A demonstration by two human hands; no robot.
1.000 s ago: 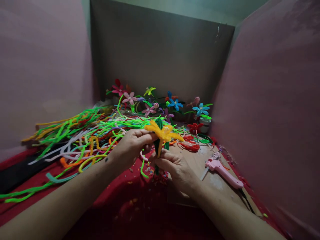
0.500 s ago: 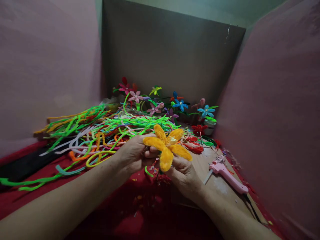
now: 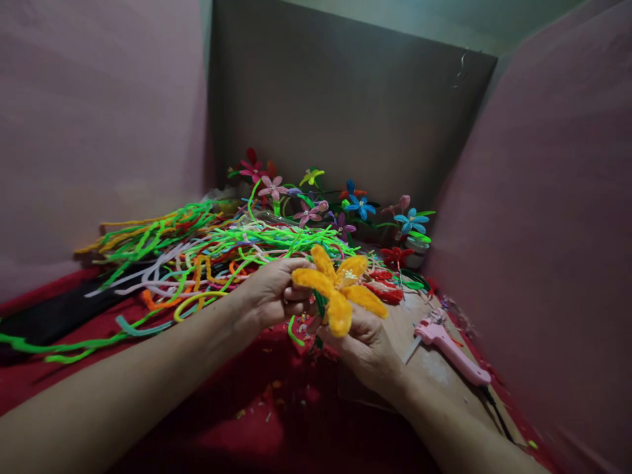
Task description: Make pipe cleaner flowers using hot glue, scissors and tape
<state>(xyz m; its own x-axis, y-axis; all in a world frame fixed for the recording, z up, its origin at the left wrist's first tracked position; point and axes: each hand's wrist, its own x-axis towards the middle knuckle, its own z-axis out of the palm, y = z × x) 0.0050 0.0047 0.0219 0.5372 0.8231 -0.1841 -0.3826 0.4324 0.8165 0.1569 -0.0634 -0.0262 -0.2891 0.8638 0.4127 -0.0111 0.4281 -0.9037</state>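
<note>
A yellow-orange pipe-cleaner flower (image 3: 338, 287) with a green stem sits between both hands, its petals facing me. My left hand (image 3: 274, 289) pinches the flower's left petal and the base behind it. My right hand (image 3: 363, 345) is closed round the green stem just under the bloom. Both hands hover over the red cloth (image 3: 276, 415), beside a brown cardboard sheet (image 3: 429, 365).
A heap of loose pipe cleaners (image 3: 197, 253), mostly green, spreads at left. Several finished flowers (image 3: 360, 205) stand along the back wall. A pink glue gun (image 3: 451, 349) lies on the cardboard at right. Pink panels close in both sides.
The flower has been turned from side-on to face me, so its petals now spread open. Both hands kept hold of it and shifted slightly right.
</note>
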